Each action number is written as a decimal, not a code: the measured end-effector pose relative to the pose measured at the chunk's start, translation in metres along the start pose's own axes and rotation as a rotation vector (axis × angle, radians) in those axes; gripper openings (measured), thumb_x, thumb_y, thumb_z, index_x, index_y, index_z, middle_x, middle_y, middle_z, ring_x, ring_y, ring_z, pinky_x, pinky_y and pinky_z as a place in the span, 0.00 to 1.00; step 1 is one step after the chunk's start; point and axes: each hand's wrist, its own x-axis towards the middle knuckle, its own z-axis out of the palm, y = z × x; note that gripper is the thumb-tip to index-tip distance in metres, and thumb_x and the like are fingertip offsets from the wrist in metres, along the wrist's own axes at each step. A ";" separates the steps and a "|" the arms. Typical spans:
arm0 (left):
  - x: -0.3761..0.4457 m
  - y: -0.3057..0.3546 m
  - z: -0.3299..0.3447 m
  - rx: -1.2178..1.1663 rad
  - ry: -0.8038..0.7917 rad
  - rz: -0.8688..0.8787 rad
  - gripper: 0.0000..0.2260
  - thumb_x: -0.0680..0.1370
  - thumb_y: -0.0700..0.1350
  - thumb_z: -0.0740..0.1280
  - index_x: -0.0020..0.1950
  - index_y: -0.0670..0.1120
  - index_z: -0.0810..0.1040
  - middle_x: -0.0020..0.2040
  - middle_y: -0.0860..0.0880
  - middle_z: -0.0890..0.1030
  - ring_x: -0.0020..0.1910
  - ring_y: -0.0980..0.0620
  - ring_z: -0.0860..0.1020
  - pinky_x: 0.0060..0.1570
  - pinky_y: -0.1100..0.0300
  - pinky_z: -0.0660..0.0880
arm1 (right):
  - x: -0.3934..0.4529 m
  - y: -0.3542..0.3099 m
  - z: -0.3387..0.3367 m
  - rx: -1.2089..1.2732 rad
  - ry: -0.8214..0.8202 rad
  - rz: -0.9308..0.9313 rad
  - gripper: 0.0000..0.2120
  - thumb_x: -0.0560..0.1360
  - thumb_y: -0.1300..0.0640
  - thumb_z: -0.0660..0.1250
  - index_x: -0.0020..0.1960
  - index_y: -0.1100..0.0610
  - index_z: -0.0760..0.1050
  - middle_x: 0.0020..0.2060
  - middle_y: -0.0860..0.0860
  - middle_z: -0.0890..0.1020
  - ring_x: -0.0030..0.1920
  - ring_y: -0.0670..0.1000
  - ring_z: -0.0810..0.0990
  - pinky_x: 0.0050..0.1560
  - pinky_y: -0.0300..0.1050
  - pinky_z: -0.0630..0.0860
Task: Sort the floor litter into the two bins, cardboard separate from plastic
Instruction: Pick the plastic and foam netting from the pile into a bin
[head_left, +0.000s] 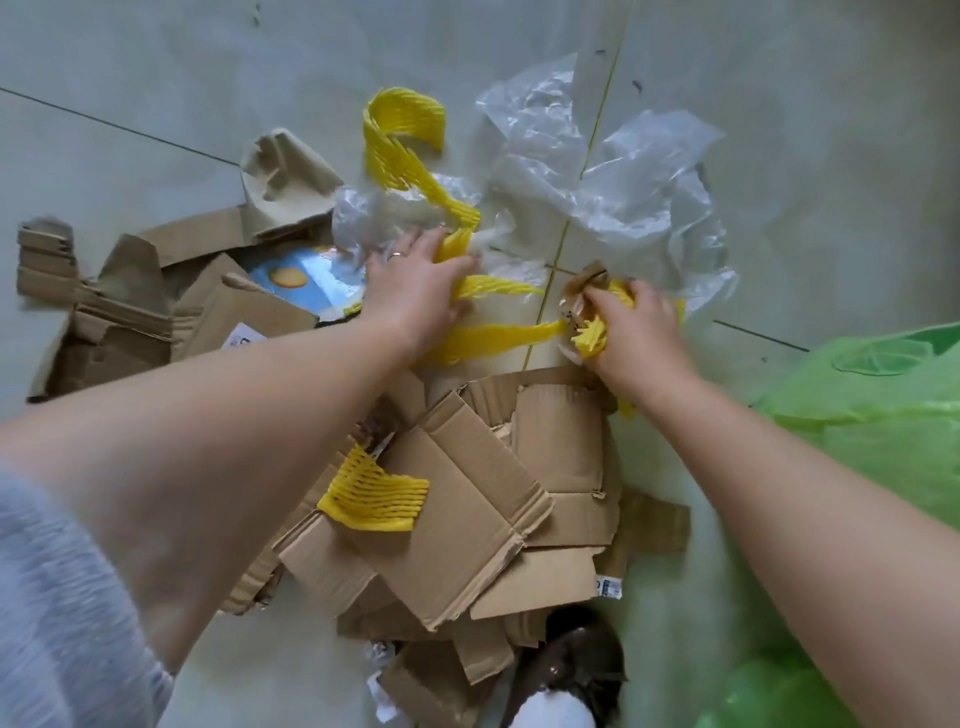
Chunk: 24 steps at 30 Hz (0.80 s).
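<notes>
- Yellow foam netting lies in strips across the tiled floor, tangled with clear plastic film; another piece of netting sits on the flattened cardboard nearest the person.
- Right hand is clenched round a bunch of yellow netting, with a scrap of brown paper seemingly caught in the same grasp.
- Left hand reaches onto the netting strips beside the film, fingers spread and pressing down on them; blur hides whether it has closed round any, so I cannot tell if it grips.
- More torn cardboard and a printed blue packet lie to the left, apart from the plastic heap.
- Green bag, probably lining one bin, stands at the right edge, close to the right arm; a second bin is not visible.
- Step in hand, as I judge it: gathering the plastic and foam pieces first, with the cardboard untouched.
- Next move likely calls for shaking the brown scrap free of the netting, then carrying the bundle to the green bag without dragging film or card along.
</notes>
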 end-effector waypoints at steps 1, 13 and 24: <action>0.001 -0.001 0.001 -0.014 0.051 0.007 0.20 0.75 0.54 0.66 0.67 0.59 0.70 0.75 0.48 0.62 0.73 0.42 0.60 0.69 0.44 0.60 | 0.001 0.000 0.001 -0.010 0.043 -0.021 0.30 0.71 0.46 0.69 0.71 0.46 0.65 0.70 0.60 0.62 0.68 0.63 0.62 0.67 0.54 0.64; 0.014 0.005 -0.005 -0.225 0.141 -0.067 0.12 0.77 0.42 0.65 0.59 0.45 0.80 0.62 0.43 0.77 0.63 0.41 0.73 0.59 0.53 0.69 | 0.004 -0.003 0.004 0.047 0.134 -0.070 0.18 0.74 0.66 0.59 0.61 0.54 0.73 0.55 0.60 0.73 0.54 0.64 0.73 0.48 0.50 0.71; -0.025 0.017 -0.072 -0.322 0.330 -0.024 0.10 0.76 0.41 0.66 0.54 0.42 0.82 0.58 0.43 0.79 0.57 0.41 0.77 0.52 0.54 0.71 | -0.050 -0.030 -0.052 0.462 0.323 0.019 0.07 0.72 0.63 0.63 0.50 0.56 0.75 0.47 0.56 0.73 0.44 0.54 0.70 0.36 0.39 0.56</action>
